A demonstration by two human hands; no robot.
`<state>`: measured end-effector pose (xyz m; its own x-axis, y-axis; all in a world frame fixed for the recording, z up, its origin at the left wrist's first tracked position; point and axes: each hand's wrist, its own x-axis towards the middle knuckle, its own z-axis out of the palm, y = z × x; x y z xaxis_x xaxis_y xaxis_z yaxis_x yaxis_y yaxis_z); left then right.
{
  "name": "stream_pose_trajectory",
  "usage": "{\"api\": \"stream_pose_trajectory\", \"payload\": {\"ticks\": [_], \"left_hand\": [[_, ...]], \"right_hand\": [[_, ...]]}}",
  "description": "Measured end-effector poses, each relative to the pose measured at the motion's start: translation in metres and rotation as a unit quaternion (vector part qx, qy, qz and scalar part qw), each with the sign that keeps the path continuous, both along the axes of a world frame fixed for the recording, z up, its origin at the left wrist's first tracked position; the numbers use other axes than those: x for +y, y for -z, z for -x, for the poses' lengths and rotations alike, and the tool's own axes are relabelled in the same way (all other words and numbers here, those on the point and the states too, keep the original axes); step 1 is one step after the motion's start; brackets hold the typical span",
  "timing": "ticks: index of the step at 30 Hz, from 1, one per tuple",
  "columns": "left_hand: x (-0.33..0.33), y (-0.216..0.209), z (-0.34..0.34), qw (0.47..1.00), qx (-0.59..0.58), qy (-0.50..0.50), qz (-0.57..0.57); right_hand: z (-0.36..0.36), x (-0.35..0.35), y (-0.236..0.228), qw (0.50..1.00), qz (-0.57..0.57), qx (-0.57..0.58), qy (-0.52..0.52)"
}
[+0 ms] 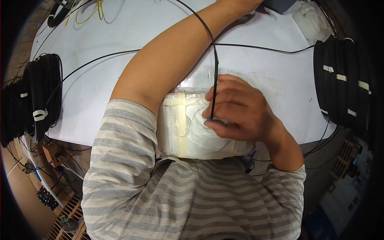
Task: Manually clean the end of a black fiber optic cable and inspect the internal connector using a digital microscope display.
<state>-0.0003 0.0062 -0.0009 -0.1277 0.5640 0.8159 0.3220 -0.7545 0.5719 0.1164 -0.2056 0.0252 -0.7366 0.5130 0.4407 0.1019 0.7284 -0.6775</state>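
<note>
My right hand (239, 108) pinches a thin black cable (215, 76) near its blue-tipped end, just above a white padded block (188, 124) wrapped in tape at the table's near edge. The cable runs up from my fingers and loops over my left forearm. My left arm reaches far across the white table (100, 84); my left hand (236, 4) is mostly cut off by the top edge, close to a dark grey box (282, 5). What that hand holds is hidden.
A coil of black cable with white tape ties (344, 80) sits at the right table edge, another coil (36, 100) at the left. Yellow wires (90, 12) lie at the far left, a clear plastic bag (310, 20) at the far right.
</note>
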Motion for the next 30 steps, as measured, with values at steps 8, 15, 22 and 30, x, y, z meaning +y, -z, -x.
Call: {"api": "stream_pose_trajectory", "payload": {"ticks": [8,15,22,30], "left_hand": [[-0.032,-0.048,-0.024,0.927,0.192,-0.155,0.282],[-0.011,-0.024,-0.019,0.94,0.161,-0.142,0.267],[-0.016,-0.021,-0.003,0.983,0.076,-0.074,0.15],[-0.017,-0.018,0.001,1.0,0.0,0.005,0.028]], "right_hand": [[-0.008,-0.001,0.002,1.0,0.002,0.016,-0.002],[-0.007,0.004,-0.003,1.0,-0.006,0.018,0.018],[-0.001,-0.001,-0.003,1.0,-0.002,0.014,-0.016],[0.003,0.002,-0.004,1.0,-0.008,0.008,-0.008]]}}
